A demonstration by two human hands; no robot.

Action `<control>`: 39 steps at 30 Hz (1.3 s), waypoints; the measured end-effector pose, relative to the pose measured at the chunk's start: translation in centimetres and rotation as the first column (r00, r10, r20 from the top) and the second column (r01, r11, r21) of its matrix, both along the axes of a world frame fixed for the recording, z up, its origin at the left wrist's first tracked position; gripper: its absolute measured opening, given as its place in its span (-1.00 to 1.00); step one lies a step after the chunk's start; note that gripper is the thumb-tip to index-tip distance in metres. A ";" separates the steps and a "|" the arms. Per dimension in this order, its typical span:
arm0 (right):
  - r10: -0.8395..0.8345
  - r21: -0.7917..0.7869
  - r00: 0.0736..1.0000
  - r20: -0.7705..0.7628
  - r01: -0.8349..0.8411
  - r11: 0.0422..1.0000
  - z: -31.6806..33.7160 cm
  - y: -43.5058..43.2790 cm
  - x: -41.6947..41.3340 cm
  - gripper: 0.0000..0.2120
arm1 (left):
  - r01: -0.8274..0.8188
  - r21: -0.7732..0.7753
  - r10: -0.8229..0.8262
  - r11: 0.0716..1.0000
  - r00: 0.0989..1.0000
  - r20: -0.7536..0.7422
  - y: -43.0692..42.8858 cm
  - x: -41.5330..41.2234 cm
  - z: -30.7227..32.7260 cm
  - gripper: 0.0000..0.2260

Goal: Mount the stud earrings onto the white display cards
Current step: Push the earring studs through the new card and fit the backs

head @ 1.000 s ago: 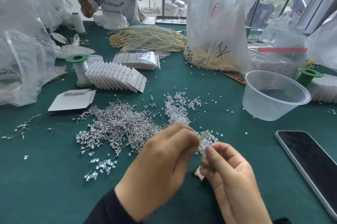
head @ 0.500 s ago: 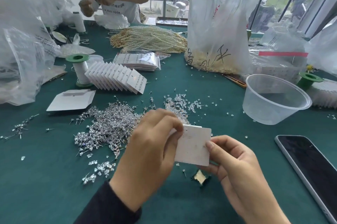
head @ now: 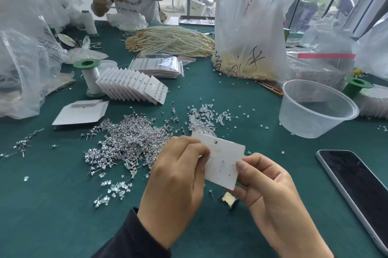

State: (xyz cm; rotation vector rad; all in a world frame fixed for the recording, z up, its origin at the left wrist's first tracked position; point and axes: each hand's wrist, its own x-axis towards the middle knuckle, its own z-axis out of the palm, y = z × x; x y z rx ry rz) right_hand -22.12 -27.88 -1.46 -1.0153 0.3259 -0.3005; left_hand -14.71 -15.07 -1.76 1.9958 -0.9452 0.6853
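The right hand (head: 268,190) pinches the white card (head: 222,161) by its edge. The left hand (head: 178,184) pinches a tiny earring (head: 210,157) against the card, above the green table (head: 42,215).

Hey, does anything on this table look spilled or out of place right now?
Yes. Clear earring backs are strewn loose over the green table rather than kept in the plastic tub, which looks empty. One lone stud lies apart from the stud pile, just below the white card.
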 end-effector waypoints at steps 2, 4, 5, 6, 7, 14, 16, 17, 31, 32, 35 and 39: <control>0.015 0.011 1.000 -0.005 -0.015 1.000 0.0 0.0 0.0 -0.92 | 0.009 0.011 -0.009 1.000 1.000 0.006 0.0 0.0 0.0 -0.85; 0.023 0.018 1.000 -0.007 -0.023 1.000 -0.1 0.0 0.0 -0.92 | 0.016 0.032 -0.016 0.999 1.000 0.011 0.0 0.0 0.0 -0.86; 0.021 0.019 1.000 -0.008 -0.021 1.000 -0.1 0.0 0.0 -0.92 | 0.018 0.043 -0.019 0.999 1.000 0.016 0.0 0.0 0.0 -0.86; 0.017 0.019 1.000 -0.010 -0.017 1.000 -0.1 0.0 0.0 -0.91 | 0.021 0.052 -0.022 0.998 1.000 0.021 0.0 0.0 -0.1 -0.86; 0.012 0.018 1.000 -0.013 -0.012 1.000 -0.1 0.0 0.0 -0.91 | 0.022 0.060 -0.024 0.998 0.999 0.028 0.1 0.0 -0.1 -0.86; 0.022 0.009 0.999 -0.025 -0.022 1.000 -0.1 0.0 0.0 -0.91 | 0.001 0.106 -0.010 0.994 0.996 0.085 0.3 0.2 0.0 -0.89; 0.027 0.010 0.999 -0.024 -0.027 1.000 0.0 0.0 0.1 -0.93 | 0.008 0.130 -0.020 0.991 0.996 0.092 0.4 0.2 0.0 -0.93; 0.031 0.016 0.999 -0.021 -0.030 0.999 0.1 0.0 0.0 -0.94 | 0.022 0.140 -0.034 0.990 0.995 0.089 0.4 0.2 0.0 -0.93; 0.003 -0.001 0.999 -0.051 -0.003 1.000 -0.1 -0.1 0.1 -0.88 | 0.077 -0.045 -0.082 0.996 0.988 -0.127 0.9 0.1 1.3 -0.93; -0.003 -0.017 0.998 -0.058 0.002 1.000 -0.2 -0.1 0.1 -0.86 | 0.085 -0.059 -0.093 0.995 0.983 -0.159 0.8 0.1 1.3 -0.97; -0.012 -0.045 0.998 -0.068 0.009 0.999 -0.2 -0.1 0.1 -0.84 | 0.117 -0.066 -0.128 0.991 0.970 -0.207 0.7 0.3 1.1 -0.96; 0.005 -0.047 0.998 -0.063 -0.008 0.999 -0.2 -0.1 0.0 -0.89 | 0.102 0.056 -0.098 0.993 0.992 -0.076 0.5 0.4 0.7 -0.86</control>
